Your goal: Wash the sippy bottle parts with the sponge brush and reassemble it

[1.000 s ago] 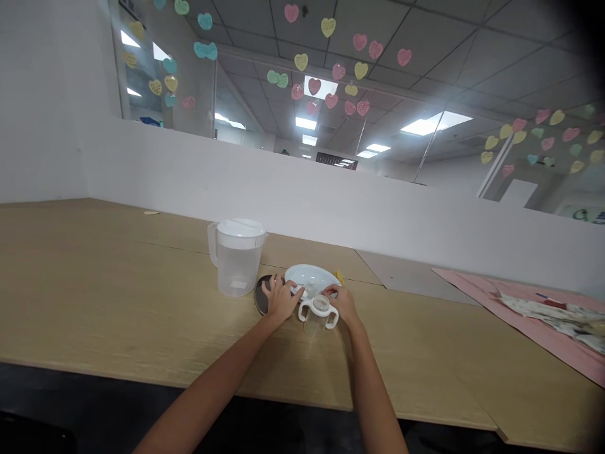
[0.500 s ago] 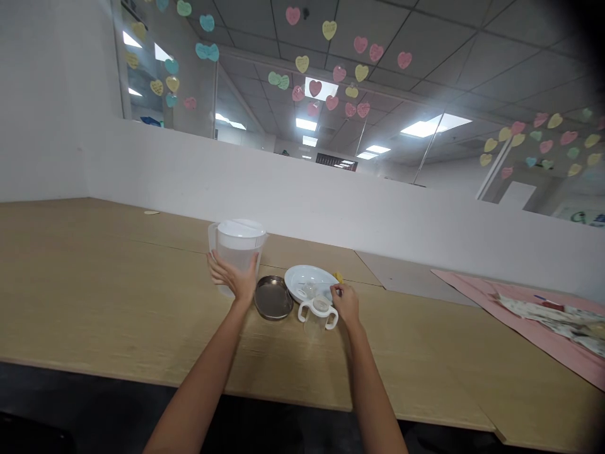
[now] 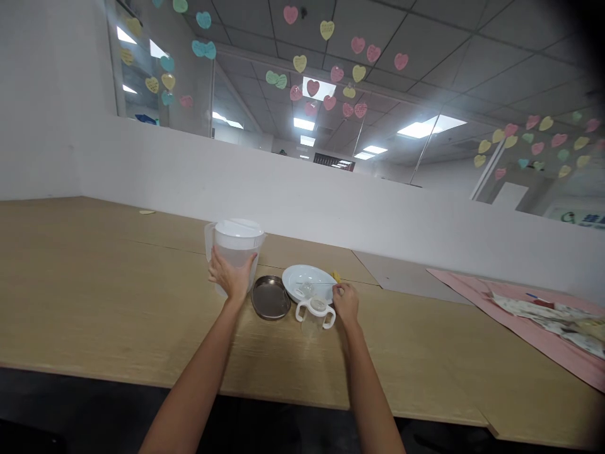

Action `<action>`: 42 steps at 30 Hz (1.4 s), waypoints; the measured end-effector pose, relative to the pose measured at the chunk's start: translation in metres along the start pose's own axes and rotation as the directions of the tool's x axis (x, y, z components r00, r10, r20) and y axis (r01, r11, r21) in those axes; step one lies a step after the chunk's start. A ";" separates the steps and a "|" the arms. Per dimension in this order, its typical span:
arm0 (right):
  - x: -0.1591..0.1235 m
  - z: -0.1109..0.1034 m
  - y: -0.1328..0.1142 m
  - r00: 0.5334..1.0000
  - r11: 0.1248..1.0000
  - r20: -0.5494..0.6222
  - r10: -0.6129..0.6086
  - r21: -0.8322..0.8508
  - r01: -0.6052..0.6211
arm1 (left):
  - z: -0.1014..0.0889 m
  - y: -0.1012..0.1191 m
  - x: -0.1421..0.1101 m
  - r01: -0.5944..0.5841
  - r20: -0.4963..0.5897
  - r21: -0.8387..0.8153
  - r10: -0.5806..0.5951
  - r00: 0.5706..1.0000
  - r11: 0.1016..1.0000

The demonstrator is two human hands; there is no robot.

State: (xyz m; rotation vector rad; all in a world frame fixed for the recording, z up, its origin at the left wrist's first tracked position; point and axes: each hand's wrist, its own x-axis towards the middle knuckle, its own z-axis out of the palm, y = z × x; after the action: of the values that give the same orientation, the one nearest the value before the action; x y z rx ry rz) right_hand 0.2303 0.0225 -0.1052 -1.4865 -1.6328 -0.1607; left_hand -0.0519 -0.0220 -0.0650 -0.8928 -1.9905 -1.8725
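My left hand [image 3: 230, 274] grips the near side of a translucent pitcher [image 3: 239, 243] with a white lid, fingers at its left and thumb at its right. The pitcher stands upright on the table, its handle to the left. My right hand [image 3: 346, 301] is closed in a pinch at the right rim of a white bowl [image 3: 293, 272]. From its fingertips a thin stick-like thing reaches left across the bowl; its kind is unclear. A small clear piece [image 3: 307, 289] lies in the bowl. In front stands a clear cup with two white handles [image 3: 317, 307].
A round metal tray [image 3: 271, 298] sits between pitcher and bowl. Something small and yellow [image 3: 336, 276] shows behind the bowl. At the right, a pink cloth [image 3: 466, 296] bears patterned fabric and a pen. A low white wall [image 3: 283, 189] with glass above runs behind the table.
My left hand has shifted slightly over the pitcher, its fingers now more on the front. My right hand keeps its pinch at the bowl. The whole view has moved a little.
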 end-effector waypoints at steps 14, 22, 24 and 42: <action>0.000 0.002 0.000 1.000 1.000 0.002 0.019 0.012 -0.019 | 0.019 -0.008 -0.020 -0.509 0.121 -0.032 0.509 0.852 0.860; 0.000 0.003 0.001 1.000 1.000 -0.001 0.014 -0.003 -0.014 | 0.022 -0.010 -0.025 -0.627 0.183 -0.136 0.641 0.745 0.767; -0.001 0.003 0.001 1.000 1.000 0.004 0.018 0.002 -0.018 | 0.021 -0.009 -0.026 -0.638 0.186 -0.154 0.656 0.731 0.754; 0.001 0.001 0.003 0.999 0.999 0.041 0.032 0.005 -0.032 | 0.013 -0.002 -0.030 -0.745 0.180 -0.230 0.780 0.600 0.626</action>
State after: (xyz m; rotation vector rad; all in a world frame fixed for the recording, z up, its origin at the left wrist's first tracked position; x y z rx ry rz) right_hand 0.2321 0.0244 -0.1064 -1.5199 -1.6396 -0.1088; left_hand -0.0275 -0.0170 -0.0857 -1.7720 -1.2198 -1.4004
